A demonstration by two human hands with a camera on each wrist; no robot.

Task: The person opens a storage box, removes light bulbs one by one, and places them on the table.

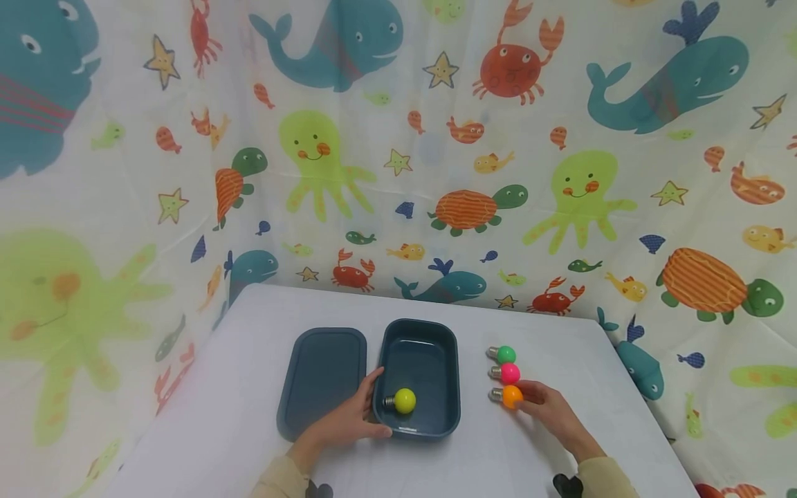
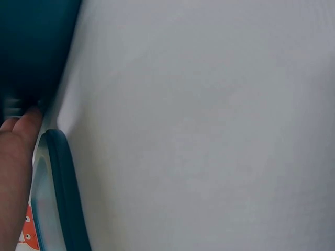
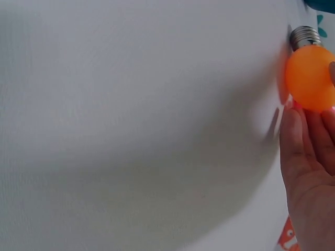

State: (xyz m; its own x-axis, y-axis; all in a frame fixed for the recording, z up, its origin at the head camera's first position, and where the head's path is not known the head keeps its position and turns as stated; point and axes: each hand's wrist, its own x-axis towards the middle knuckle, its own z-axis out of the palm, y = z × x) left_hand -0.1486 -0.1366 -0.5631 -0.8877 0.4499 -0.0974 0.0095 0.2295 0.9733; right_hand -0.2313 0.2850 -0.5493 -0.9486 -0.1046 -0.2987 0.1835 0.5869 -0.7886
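A dark blue rectangular container stands uncovered on the white table, with a yellow light bulb lying inside near its front left corner. My left hand holds that corner from outside, fingers along the left wall and thumb at the front. To the container's right, my right hand pinches the round end of an orange light bulb, whose metal screw base points left. The right wrist view shows the orange bulb at the fingertips. Just beyond it lie a pink bulb and a green bulb.
A matching dark blue lid lies flat left of the container, close beside the left hand. The table has a white cover. Behind and at both sides hangs a curtain printed with sea animals.
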